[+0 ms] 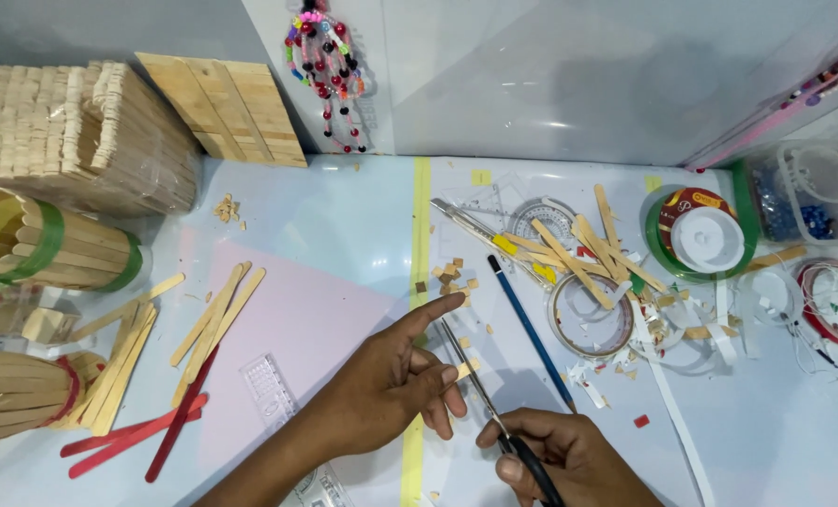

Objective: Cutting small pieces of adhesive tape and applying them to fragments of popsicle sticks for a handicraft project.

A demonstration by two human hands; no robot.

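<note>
My right hand [562, 457] grips the black handles of a pair of scissors [483, 391] near the bottom edge, blades pointing up and left. My left hand [396, 378] holds a small piece of wooden stick [463, 370] between thumb and fingers right at the blades, with the index finger stretched out. Several tiny cut wood bits [450, 276] lie on the table just beyond the blades.
Plain craft sticks [214, 314] and red ones [177, 418] lie left on pink paper [306, 324]. Stick-built holders [53, 246] and a box [81, 131] stand far left. A blue pencil [530, 330], tape rolls [588, 314], a protractor, paper strips and a bead box [808, 192] crowd the right.
</note>
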